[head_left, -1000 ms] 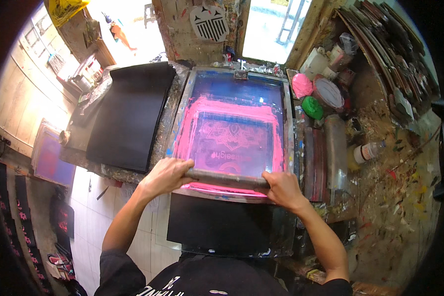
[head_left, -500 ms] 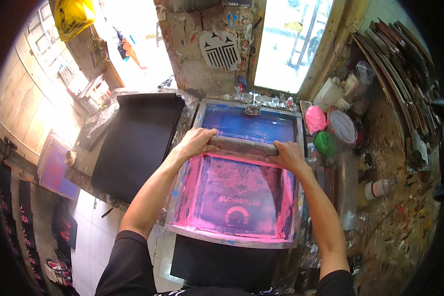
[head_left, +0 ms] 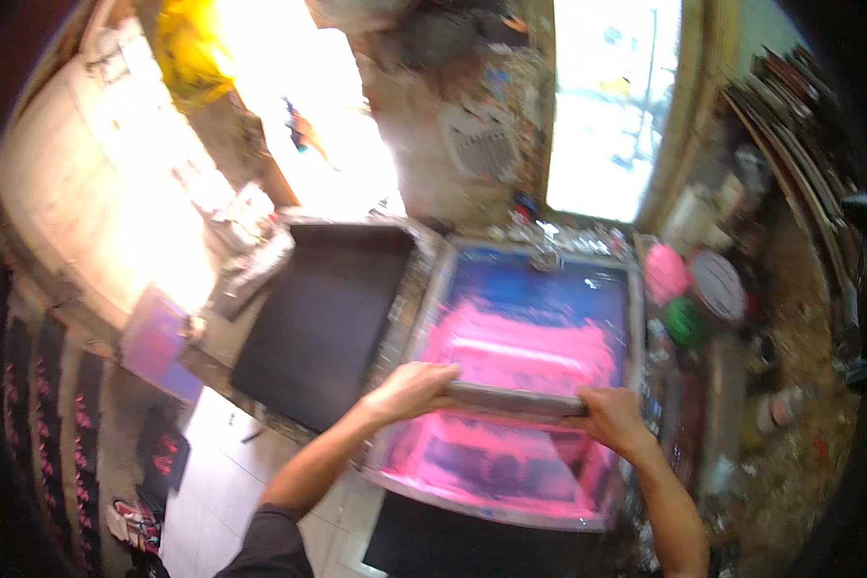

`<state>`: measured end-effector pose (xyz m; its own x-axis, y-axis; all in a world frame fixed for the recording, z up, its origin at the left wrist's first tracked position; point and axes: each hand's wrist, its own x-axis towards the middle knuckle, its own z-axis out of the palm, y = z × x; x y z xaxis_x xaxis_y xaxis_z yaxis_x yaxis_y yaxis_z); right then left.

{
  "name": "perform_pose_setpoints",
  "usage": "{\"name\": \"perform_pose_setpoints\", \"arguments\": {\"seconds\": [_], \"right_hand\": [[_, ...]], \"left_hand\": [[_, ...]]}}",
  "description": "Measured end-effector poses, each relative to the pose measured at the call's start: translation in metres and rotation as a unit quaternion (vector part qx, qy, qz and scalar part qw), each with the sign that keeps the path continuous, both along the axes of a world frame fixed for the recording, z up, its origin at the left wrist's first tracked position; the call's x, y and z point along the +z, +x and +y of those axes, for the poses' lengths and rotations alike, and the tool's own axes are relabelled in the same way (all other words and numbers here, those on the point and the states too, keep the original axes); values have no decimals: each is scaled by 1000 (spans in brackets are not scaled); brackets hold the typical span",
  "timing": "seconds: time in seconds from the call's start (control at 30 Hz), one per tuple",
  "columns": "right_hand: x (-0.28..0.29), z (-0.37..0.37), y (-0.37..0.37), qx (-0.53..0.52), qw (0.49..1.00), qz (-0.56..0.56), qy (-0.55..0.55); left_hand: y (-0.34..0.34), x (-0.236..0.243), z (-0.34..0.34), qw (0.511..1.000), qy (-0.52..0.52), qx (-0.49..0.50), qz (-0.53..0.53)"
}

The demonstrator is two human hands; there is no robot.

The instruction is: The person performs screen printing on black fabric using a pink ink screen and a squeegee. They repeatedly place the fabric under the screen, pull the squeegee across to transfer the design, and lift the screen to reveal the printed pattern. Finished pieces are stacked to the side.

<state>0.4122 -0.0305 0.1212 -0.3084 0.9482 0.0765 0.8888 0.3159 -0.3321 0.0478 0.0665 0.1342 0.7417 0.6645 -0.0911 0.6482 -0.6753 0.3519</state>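
My left hand [head_left: 416, 390] and my right hand [head_left: 610, 418] are closed round the two ends of a squeegee [head_left: 516, 397]. Its long bar lies crosswise over the lower middle of a screen printing frame [head_left: 634, 332]. Pink ink [head_left: 539, 347] coats the mesh on the far side of the squeegee, with a bright ridge across it. More pink is smeared on the near side, where darker patches of the printed design are blurred. Blue mesh shows along the far end. A black sheet [head_left: 453, 539] sticks out from under the frame's near edge.
A stack of black sheets [head_left: 328, 313] lies left of the frame. A clamp [head_left: 546, 250] sits at its far edge. On the right are a pink lump [head_left: 665, 275], a green one [head_left: 684, 323], a round tub [head_left: 719, 286] and a bottle [head_left: 780, 409]. Thin boards [head_left: 790, 183] lean farther right.
The squeegee has come toward me along the screen, both hands still on it. Pink ink now covers much of the mesh beyond it. The whole view has shifted and blurred.
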Motion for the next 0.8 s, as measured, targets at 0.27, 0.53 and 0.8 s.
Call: {"name": "perform_pose_setpoints", "arguments": {"seconds": [0.27,0.53,0.8], "right_hand": [[-25,113,12,-57,991,-77,94],[-24,-1,-9,67,993,-36,92],[-23,-10,-4,85,996,1,0]], "left_hand": [[28,-35,95,974,175,72,-124],[-13,-41,-73,973,188,123,-49],[-20,-31,-68,991,69,109,-44]]}}
